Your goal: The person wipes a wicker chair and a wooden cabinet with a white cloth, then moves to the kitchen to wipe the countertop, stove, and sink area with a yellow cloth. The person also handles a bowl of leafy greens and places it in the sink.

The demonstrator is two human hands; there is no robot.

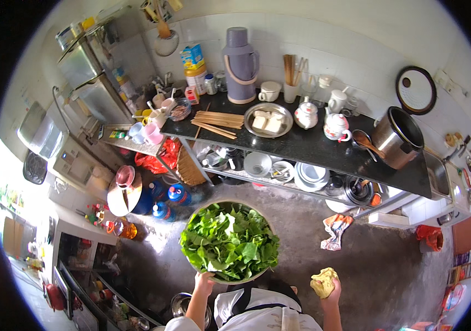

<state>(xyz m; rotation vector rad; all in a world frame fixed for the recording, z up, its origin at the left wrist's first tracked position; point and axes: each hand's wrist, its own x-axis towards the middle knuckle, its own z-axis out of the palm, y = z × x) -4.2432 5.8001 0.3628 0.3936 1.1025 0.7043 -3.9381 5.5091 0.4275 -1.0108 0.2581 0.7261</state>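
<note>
My left hand (205, 283) grips the near rim of a large round basin (269, 220) heaped with green leafy vegetables (231, 244). The basin is held out in front of my body, above the floor, and most of its inside is hidden by leaves. Off to the right, my right hand (334, 291) is closed around a crumpled yellow cloth (323, 281), apart from the basin.
Ahead runs a black countertop (322, 153) bearing a steel dish (268, 120) of white blocks, chopsticks (219, 120), a purple thermos (240, 66), teapots and a tall pot (397, 136). Blue-capped bottles (164, 211) stand on the floor at left. A crumpled patterned bag (336, 231) lies on the floor at right.
</note>
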